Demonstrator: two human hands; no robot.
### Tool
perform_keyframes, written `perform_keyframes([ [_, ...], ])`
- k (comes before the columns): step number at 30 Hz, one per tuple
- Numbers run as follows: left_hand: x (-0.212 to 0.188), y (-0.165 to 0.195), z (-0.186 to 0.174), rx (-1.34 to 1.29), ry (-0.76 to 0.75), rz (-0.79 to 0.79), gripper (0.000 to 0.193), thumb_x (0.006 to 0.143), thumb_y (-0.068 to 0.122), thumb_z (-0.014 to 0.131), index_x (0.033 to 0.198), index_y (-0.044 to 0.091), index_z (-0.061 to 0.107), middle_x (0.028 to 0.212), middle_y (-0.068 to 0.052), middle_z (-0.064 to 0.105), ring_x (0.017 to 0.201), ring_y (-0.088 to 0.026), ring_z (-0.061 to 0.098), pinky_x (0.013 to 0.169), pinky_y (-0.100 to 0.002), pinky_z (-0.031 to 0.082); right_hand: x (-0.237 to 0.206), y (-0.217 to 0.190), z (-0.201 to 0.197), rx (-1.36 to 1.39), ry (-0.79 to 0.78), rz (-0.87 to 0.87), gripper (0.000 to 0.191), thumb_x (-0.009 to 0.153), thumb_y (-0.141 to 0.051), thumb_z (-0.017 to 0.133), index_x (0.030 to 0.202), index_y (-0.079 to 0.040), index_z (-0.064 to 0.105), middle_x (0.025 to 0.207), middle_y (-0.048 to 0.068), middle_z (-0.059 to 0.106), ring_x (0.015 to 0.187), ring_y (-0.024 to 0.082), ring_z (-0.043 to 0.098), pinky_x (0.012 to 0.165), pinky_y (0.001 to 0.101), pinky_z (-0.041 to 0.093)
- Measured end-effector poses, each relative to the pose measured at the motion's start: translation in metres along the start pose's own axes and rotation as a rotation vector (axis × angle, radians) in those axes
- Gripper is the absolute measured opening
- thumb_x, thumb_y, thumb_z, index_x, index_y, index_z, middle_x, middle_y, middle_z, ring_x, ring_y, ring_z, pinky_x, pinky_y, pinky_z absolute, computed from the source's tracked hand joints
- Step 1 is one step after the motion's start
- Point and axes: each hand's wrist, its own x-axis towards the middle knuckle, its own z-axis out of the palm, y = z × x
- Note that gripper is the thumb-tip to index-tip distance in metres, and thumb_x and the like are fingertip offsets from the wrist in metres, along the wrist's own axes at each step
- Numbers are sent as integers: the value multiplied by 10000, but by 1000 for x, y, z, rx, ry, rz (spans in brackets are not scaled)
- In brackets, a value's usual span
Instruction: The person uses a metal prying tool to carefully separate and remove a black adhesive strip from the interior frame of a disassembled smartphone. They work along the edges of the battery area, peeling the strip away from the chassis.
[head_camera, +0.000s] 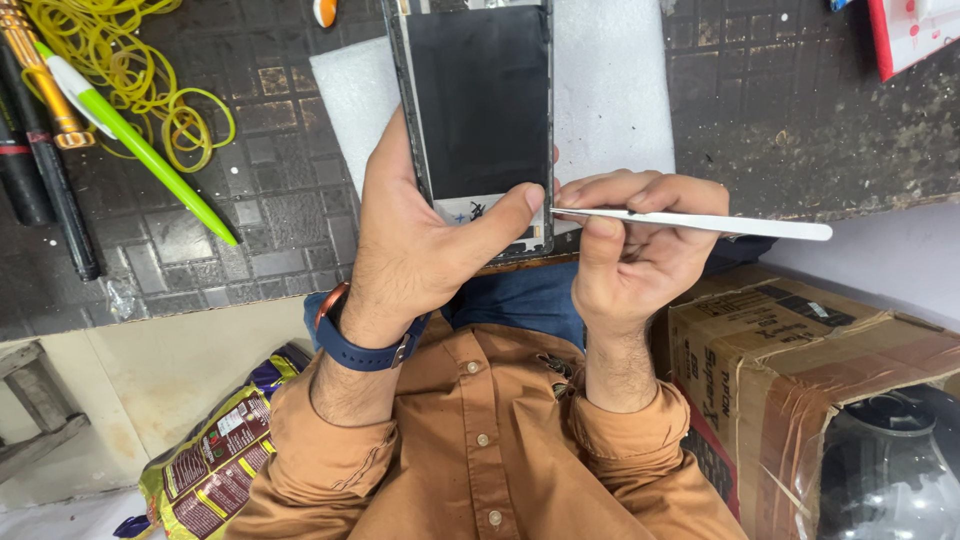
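Opened smartphone (480, 110), back cover off and its large black battery showing, lies on a white foam sheet (610, 90) spread over the dark, patterned work mat (260, 200), its near end reaching the bench edge just in front of the person. Left hand (420, 240) clasps the phone's near end from the left side, the thumb laid across the lower part of the frame and pressing it down, a dark blue wristwatch (365, 345) on the wrist. Right hand (640, 250) is clenched around a pair of white tweezers (700, 222), held level between thumb and curled fingers, the tip touching the phone's lower right edge right beside the left thumb. On the mat to the left lie a green-and-white pen (140, 150), a heap of yellow rubber bands (130, 70) and some dark-handled tools (45, 180). Below the bench edge, a taped cardboard box (800, 360) stands to the right of the orange shirt sleeves, with a printed snack bag (215, 460) on the floor at the left.
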Motion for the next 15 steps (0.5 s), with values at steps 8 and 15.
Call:
perform_keyframes([
  [8, 3, -1, -3, -9, 4, 5, 471, 988, 16, 799, 1365, -17, 518, 1191, -87, 720, 1118, -142, 730, 1033, -295, 617, 5, 1, 3, 10, -10, 8, 332, 1100, -182, 719, 1189, -73, 419, 899, 147, 665, 830, 238, 725, 808, 340, 647],
  [15, 2, -7, -4, -25, -11, 12, 558, 1001, 25, 811, 1443, -15, 473, 1277, -78, 669, 1152, -113, 648, 1073, -284, 578, -1, 8, 2, 52, 39, -21, 358, 1083, -207, 729, 1200, -80, 416, 877, 155, 674, 800, 239, 717, 774, 330, 637],
])
